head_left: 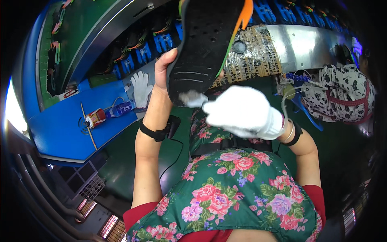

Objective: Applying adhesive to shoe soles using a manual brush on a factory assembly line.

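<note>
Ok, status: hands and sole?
Bare left hand gripping black elongated sole. White-gloved right hand holding pale-handled brush at sole's near end. Nothing visible blocking.

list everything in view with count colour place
sole: 1, black, orange and green edge, upper centre
brush: 1, pale handle, sole's lower end
table: 1, blue, left
loose glove: 1, white, table
bottle: 1, blue, table
container: 1, red and yellow, beside bottle
stick: 1, brown, table
holders: several, blue, back row
taped panel: 1, brown, behind sole
metal sheet: 1, silver, upper right
patterned fabric: 1, white, black, dark red, far right
apron: 1, green floral, torso
wristbands: 2, black, both arms
left hand: 1, bare, holding sole
right hand: 1, white-gloved, holding brush
</note>
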`<state>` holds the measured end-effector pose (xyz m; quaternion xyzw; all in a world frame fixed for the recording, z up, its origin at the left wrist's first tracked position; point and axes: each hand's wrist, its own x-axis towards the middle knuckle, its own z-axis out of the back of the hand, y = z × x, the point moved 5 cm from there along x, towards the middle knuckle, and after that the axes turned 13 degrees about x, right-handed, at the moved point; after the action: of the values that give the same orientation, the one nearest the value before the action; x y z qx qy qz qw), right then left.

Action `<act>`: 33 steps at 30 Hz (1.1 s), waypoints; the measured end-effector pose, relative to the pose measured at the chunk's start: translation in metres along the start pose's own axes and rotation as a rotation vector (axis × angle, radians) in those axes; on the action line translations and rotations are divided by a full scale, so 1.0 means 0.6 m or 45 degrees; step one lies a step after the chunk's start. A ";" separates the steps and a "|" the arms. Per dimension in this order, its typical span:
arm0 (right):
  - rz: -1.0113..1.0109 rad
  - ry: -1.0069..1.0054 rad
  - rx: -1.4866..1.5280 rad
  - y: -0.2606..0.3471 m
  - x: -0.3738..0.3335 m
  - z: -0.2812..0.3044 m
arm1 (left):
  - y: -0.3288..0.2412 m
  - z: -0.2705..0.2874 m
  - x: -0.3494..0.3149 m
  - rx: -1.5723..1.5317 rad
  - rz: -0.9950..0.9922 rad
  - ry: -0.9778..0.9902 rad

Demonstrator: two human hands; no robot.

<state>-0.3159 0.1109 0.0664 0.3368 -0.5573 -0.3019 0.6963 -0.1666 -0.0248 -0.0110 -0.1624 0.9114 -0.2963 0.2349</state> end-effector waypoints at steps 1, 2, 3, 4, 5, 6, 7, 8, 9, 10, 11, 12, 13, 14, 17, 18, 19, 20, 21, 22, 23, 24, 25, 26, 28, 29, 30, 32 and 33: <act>0.084 0.128 0.007 0.003 0.001 -0.009 | -0.001 0.009 0.002 0.034 0.015 -0.046; 0.106 0.097 0.093 0.003 0.002 -0.007 | 0.000 0.018 0.003 0.112 0.019 -0.104; 0.052 0.059 0.114 -0.002 0.003 -0.006 | 0.000 0.022 0.005 0.135 0.014 -0.095; -0.026 -0.067 0.131 -0.012 0.004 0.002 | -0.001 0.026 0.007 0.158 0.009 -0.087; -0.128 -0.231 0.160 -0.021 0.001 0.011 | -0.001 0.029 0.010 0.181 0.004 -0.078; -0.251 -0.160 0.150 -0.030 0.001 0.006 | 0.003 0.029 0.009 0.046 0.008 -0.070; -0.205 -0.139 0.224 -0.030 0.001 0.005 | 0.005 0.028 0.009 -0.037 0.005 -0.045; -0.305 -0.189 0.490 -0.037 -0.001 0.008 | 0.013 0.025 0.008 -0.088 -0.010 -0.049; -0.410 -0.227 0.775 -0.045 -0.002 0.010 | 0.019 0.021 0.008 -0.100 -0.014 -0.035; -0.341 -0.274 0.559 -0.041 0.001 0.026 | 0.029 0.020 0.003 -0.146 -0.005 -0.102; -0.394 -0.331 0.379 -0.043 0.002 0.039 | 0.039 0.017 -0.001 -0.240 0.000 -0.127; -0.319 -0.320 0.267 -0.043 0.010 0.055 | 0.049 0.010 -0.002 -0.292 -0.049 -0.119; -0.249 -0.316 0.159 -0.044 0.021 0.074 | 0.060 0.001 -0.005 -0.619 -0.050 -0.061; -0.229 -0.305 0.083 -0.046 0.030 0.091 | 0.072 -0.003 -0.005 -0.616 -0.009 -0.086; 0.077 -0.315 -0.546 -0.037 0.053 0.137 | 0.101 -0.015 -0.008 -0.381 0.111 -0.143; 0.117 -0.355 -0.649 -0.035 0.058 0.145 | 0.100 -0.025 -0.008 -0.329 0.101 -0.031; 0.202 -0.300 -0.691 -0.031 0.059 0.139 | 0.101 -0.031 -0.008 -0.244 0.108 0.020; 0.172 -0.255 -0.708 -0.028 0.056 0.124 | 0.094 -0.036 -0.009 -0.280 0.073 0.085; 0.187 -0.229 -0.732 -0.017 0.049 0.098 | 0.087 -0.039 -0.010 -0.288 0.053 0.120; 0.194 -0.146 -0.631 -0.009 0.043 0.073 | 0.083 -0.021 -0.010 -0.607 -0.016 -0.166; 0.108 -0.209 -0.419 0.001 0.033 0.048 | 0.078 -0.020 -0.013 -0.572 -0.028 -0.197; 0.111 -0.146 -0.116 0.006 0.027 0.035 | 0.072 -0.023 -0.016 -0.506 -0.051 -0.165; -0.011 -0.114 0.209 0.005 0.023 0.024 | 0.066 -0.025 -0.021 -0.415 -0.071 -0.154; -0.108 -0.190 0.344 0.004 0.015 0.031 | 0.056 -0.040 -0.025 -0.453 -0.077 0.082; -0.400 -0.500 0.744 -0.004 -0.007 0.056 | 0.041 -0.045 -0.045 -0.471 -0.202 0.108; -0.547 -0.605 0.817 -0.005 -0.023 0.079 | 0.029 -0.045 -0.055 -0.405 -0.294 0.107; -0.583 -0.811 0.941 -0.010 -0.035 0.091 | 0.018 -0.042 -0.072 -0.202 -0.352 0.025; -0.561 -0.992 1.200 -0.021 -0.054 0.104 | 0.002 -0.048 -0.089 -0.432 -0.400 0.224; -0.555 -1.088 1.338 -0.031 -0.065 0.101 | -0.007 -0.046 -0.100 -0.484 -0.420 0.251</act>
<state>-0.3839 0.1232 0.0385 0.5840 -0.7733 -0.2314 0.0862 -0.1305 0.0108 0.0312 -0.3203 0.9303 -0.1687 0.0588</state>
